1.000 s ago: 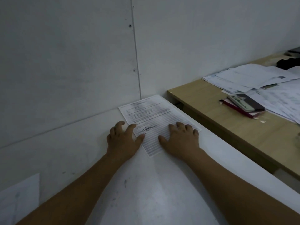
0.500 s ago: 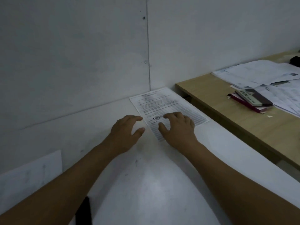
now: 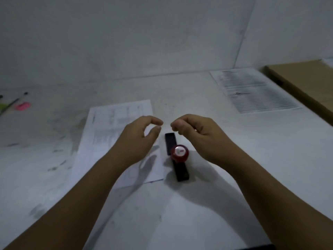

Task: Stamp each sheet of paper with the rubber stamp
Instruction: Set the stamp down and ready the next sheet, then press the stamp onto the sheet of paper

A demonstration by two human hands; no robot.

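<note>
1. Red round-topped rubber stamp (image 3: 179,153) stands upright on a long black rectangular ink-pad case (image 3: 182,171), just nearward of the right hand (image 3: 196,136) and between the two wrists; I judge it is parked there so that either hand can take it with little travel and its face sits on the ink.
2. Right hand hovers above the far end of the black case, fingers curled in on themselves and gripping nothing that shows; it is near the stamp but not touching it.
3. Left hand (image 3: 138,139) hangs over a white printed sheet of paper (image 3: 111,127), thumb and forefinger bent into a loose C with a gap between them, holding nothing; the sheet lies flat on the white bench (image 3: 198,210) with its right edge just beside the black case, likely to keep the trip from pad to page short.
4. No stamp mark can be made out on this sheet, though blur hides much; I judge it the next one due.
5. Beyond the right hand and well apart lies another white printed sheet (image 3: 252,91) with a small dark mark mid-page, seemingly set aside as done; it sits beside a brown wooden desk (image 3: 297,82).
6. Far out past the left hand lie dark pens (image 3: 19,97) and a pink eraser-like block (image 3: 23,106), clear of the working path.
</note>
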